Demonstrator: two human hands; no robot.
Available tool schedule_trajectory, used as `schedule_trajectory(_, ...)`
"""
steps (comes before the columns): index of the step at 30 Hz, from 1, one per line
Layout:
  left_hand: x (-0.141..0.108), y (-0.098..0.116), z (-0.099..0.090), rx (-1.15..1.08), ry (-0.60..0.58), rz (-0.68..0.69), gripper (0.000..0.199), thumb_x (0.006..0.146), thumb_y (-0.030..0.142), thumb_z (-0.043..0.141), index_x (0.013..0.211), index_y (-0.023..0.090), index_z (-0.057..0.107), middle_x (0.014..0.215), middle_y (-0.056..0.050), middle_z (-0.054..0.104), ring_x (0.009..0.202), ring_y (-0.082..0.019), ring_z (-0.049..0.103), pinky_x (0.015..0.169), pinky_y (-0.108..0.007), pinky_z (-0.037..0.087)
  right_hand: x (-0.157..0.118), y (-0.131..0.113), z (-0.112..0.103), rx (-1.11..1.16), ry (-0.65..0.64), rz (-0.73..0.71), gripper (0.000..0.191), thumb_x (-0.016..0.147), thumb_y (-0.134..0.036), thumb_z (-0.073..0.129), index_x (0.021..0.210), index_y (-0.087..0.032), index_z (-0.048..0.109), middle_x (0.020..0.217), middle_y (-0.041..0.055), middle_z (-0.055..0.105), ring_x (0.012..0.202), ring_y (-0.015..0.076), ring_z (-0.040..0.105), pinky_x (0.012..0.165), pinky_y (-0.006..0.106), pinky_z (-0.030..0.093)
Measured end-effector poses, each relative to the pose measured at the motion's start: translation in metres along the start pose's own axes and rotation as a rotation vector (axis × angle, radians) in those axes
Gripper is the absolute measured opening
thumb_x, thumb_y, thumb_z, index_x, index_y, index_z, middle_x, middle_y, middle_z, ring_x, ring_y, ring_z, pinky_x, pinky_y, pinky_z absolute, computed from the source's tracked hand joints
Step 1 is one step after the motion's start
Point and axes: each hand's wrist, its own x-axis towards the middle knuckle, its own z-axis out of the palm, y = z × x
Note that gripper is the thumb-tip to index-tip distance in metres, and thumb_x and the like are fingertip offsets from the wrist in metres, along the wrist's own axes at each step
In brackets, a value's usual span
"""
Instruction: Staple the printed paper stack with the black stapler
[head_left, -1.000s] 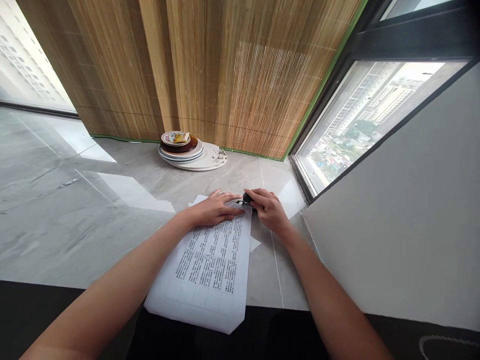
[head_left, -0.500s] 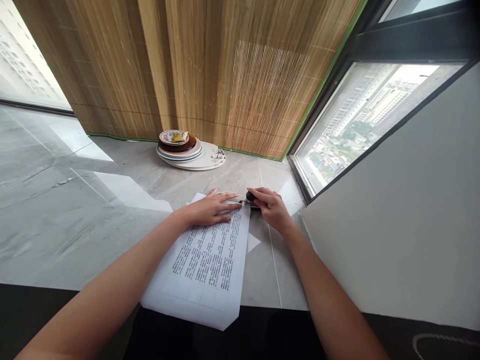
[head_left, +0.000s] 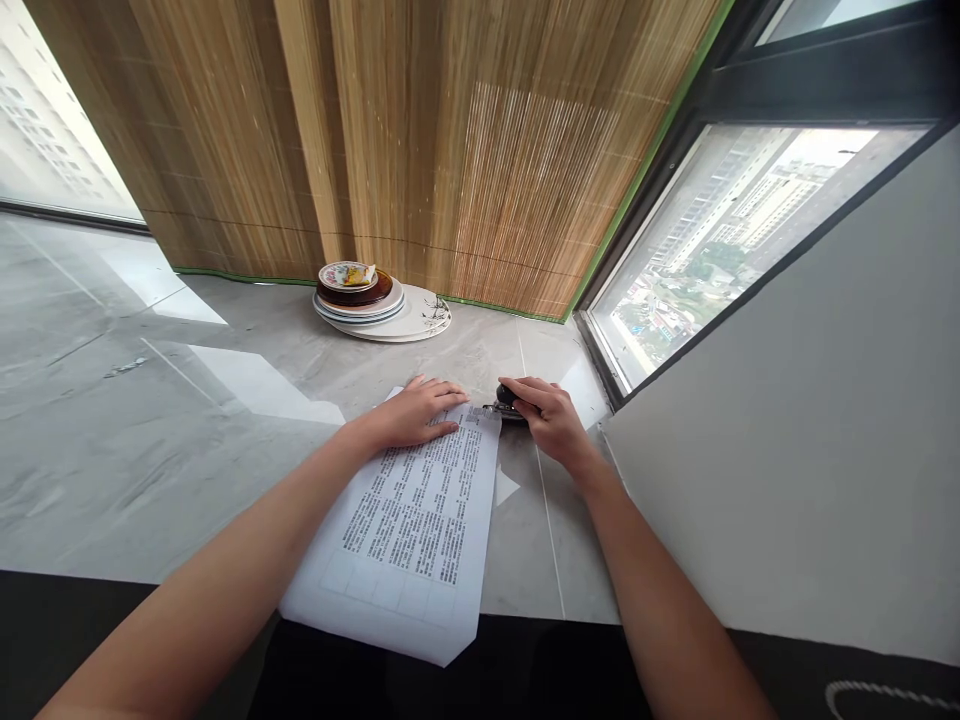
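Note:
Printed paper (head_left: pixel 420 520) lies on the grey marble surface, its near end reaching past the front edge. My left hand (head_left: pixel 424 410) rests flat on its far part, fingers stretched toward the right. At the paper's far right corner is a black stapler (head_left: pixel 506 397) with a shiny metal front. My right hand (head_left: pixel 551 412) grips it from the right, fingers over its top and thumb low at the side. The stapler's front end meets the paper's corner; how far the corner goes in I cannot tell.
A stack of plates (head_left: pixel 360 305) with a small yellow packet on top stands by the bamboo blind (head_left: pixel 420 150). To the right are a window (head_left: pixel 712 250) and a white wall (head_left: pixel 795 430). Patches of sunlight fall across the marble surface (head_left: pixel 135 450).
My left hand has drawn back slightly to the left, away from the stapler, its fingers closer together. The stapler and my right hand have shifted slightly to the right.

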Motion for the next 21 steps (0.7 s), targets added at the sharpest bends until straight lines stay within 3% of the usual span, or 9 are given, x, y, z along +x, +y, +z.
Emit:
schedule_trajectory(12,0.004,-0.009,0.001,-0.082,0.170,-0.015,0.029,0.102,0.027,0.056,0.129,0.026,0.067,0.125,-0.007,0.073,0.117,-0.026,0.064,0.106,-0.047,0.045,0.002,0.001,0.000,0.101,0.120,0.064,0.046,0.094,-0.015,0.051,0.131,-0.030,0.073,0.116,0.0032,0.076,0.104,0.0243,0.071,0.093,0.038,0.052)
schedule_trajectory(21,0.005,-0.016,-0.001,-0.106,0.291,-0.049,0.027,0.102,0.028,0.057,0.122,0.023,0.074,0.114,-0.008,0.073,0.109,-0.025,0.064,0.101,-0.045,0.047,-0.001,0.000,0.001,0.016,0.021,0.026,0.045,0.095,-0.014,0.051,0.131,-0.031,0.071,0.116,0.0027,0.077,0.103,0.0241,0.071,0.097,0.042,0.047)
